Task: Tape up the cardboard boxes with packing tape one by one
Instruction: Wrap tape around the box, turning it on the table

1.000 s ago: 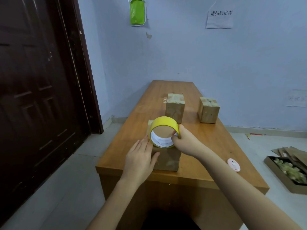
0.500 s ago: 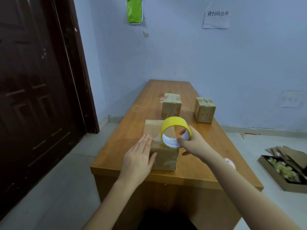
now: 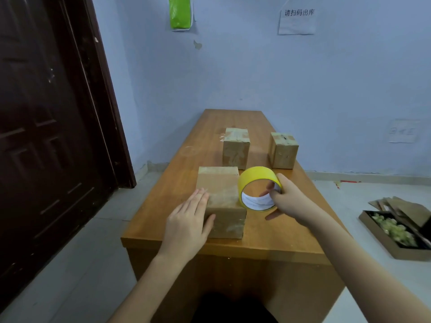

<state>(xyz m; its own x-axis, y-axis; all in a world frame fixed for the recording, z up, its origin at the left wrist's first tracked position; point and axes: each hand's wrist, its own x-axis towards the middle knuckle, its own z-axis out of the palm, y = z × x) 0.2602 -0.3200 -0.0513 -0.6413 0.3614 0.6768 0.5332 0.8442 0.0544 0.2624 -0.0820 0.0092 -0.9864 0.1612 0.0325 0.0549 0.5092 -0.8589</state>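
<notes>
A wooden worktop [image 3: 275, 238] fills the frame's centre. On it, low centre, sits the nearest cardboard box [image 3: 221, 201]; my left hand [image 3: 186, 224] rests flat and open against its left side. My right hand [image 3: 289, 201] grips the yellow tape roll [image 3: 256, 180] at the box's right edge. Two more boxes [image 3: 235, 148] stand farther up.

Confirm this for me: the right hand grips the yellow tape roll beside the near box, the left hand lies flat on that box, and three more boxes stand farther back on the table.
Not quite. The head view shows two boxes farther back, one and another, not three. The rest holds: the right hand grips the yellow tape roll beside the near box, the left hand flat on it.
</notes>
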